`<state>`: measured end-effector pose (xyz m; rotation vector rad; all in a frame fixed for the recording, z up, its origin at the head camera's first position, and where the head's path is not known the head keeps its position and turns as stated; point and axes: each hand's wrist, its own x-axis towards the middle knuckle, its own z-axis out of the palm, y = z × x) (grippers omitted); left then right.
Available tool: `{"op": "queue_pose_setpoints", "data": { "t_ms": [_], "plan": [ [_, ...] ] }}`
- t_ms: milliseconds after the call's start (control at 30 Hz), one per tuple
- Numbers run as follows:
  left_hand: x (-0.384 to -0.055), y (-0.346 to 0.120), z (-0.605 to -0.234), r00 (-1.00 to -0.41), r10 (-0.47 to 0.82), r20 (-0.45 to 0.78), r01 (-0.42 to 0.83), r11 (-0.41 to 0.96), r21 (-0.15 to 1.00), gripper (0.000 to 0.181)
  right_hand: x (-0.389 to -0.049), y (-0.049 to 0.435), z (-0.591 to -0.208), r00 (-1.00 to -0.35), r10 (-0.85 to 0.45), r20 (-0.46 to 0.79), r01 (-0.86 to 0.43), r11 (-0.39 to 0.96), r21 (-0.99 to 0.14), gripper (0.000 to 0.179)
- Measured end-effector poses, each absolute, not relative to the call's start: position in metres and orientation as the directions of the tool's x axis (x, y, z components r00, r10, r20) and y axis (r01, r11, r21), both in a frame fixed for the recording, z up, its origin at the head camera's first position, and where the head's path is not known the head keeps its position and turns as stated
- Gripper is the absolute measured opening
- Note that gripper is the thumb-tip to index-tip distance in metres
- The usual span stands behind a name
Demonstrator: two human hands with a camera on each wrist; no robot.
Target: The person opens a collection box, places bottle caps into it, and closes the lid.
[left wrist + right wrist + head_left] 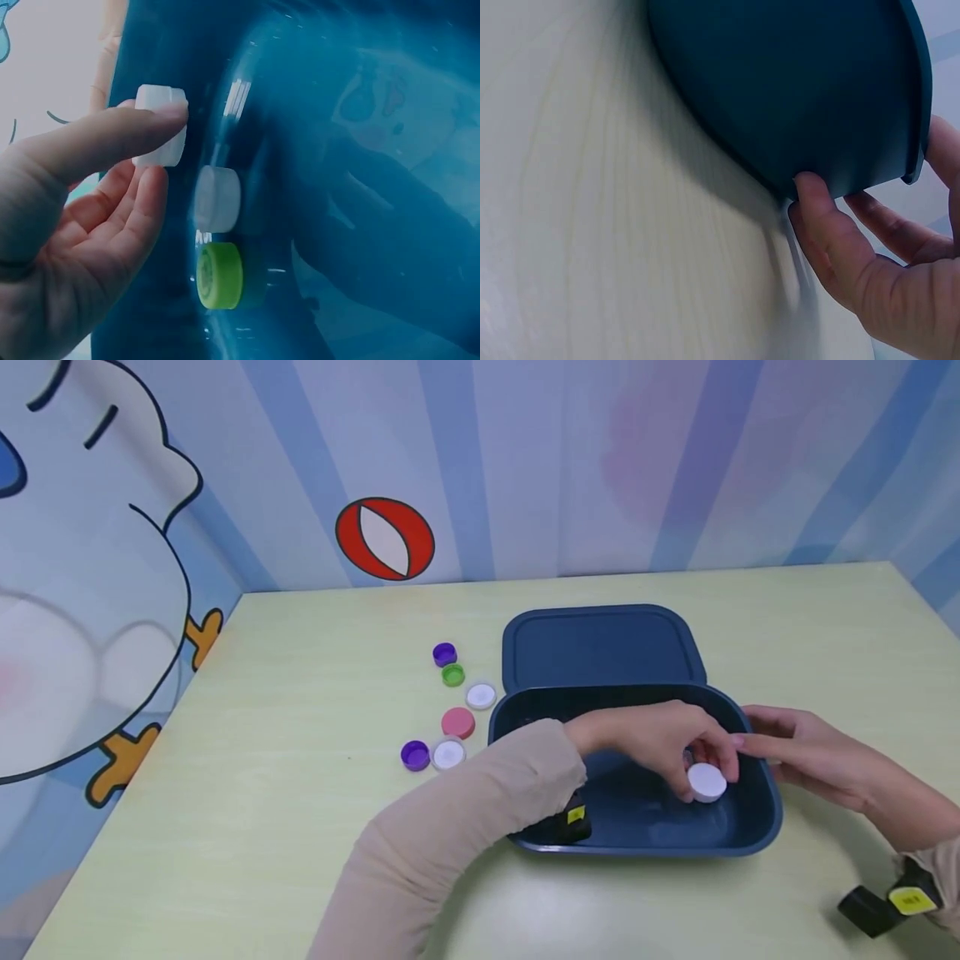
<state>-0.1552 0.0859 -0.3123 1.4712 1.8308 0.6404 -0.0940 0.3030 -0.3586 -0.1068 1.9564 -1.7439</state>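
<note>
My left hand (pixel 660 739) is inside the dark blue plastic box (pixel 637 852), near its right end. Its thumb and fingers pinch a white bottle cap (pixel 707 783), also seen in the left wrist view. Below that hand, a whitish cap (pixel 217 199) and a green cap (pixel 220 275) sit in the box along its wall. At the box's right end is my right hand (pixel 817 756), thumb at the rim and other fingers against the outer wall. The right wrist view shows its fingertips (pixel 810 184) at the wall's lower edge.
A matching blue lid (pixel 603 647) lies flat behind the box. Left of the box are several loose caps, among them a pink cap (pixel 458 722), a green cap (pixel 453 674) and a purple cap (pixel 415 756). A patterned wall (pixel 525 468) borders the table's back.
</note>
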Motion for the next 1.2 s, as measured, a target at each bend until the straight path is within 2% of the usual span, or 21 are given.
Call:
{"op": "queue_pose_setpoints", "data": {
  "t_ms": [133, 200, 400, 600, 1200],
  "plan": [
    [-0.154, 0.088, -0.316, -0.092, 0.961, -0.260, 0.636, 0.257, 0.728, 0.039, -0.094, 0.301, -0.355, -0.870, -0.344, -0.353, 0.284, 0.236, -0.929, 0.055],
    [-0.153, 0.089, -0.318, -0.082, 0.957, -0.279, 0.650, 0.264, 0.713, 0.038, -0.094, 0.301, -0.354, -0.870, -0.337, -0.361, 0.284, 0.256, -0.924, 0.062],
    [-0.152, 0.091, -0.324, -0.055, 0.960, -0.276, 0.737, 0.225, 0.637, 0.036, -0.093, 0.299, -0.353, -0.871, -0.336, -0.360, 0.281, 0.261, -0.924, 0.062],
    [-0.150, 0.094, -0.325, -0.014, 0.951, -0.308, 0.774, 0.206, 0.599, 0.034, -0.093, 0.300, -0.353, -0.870, -0.341, -0.356, 0.277, 0.260, -0.925, 0.063],
    [-0.148, 0.098, -0.328, -0.001, 0.954, -0.299, 0.840, 0.163, 0.518, 0.031, -0.095, 0.302, -0.358, -0.873, -0.336, -0.354, 0.287, 0.232, -0.929, 0.060]
  ]
}}
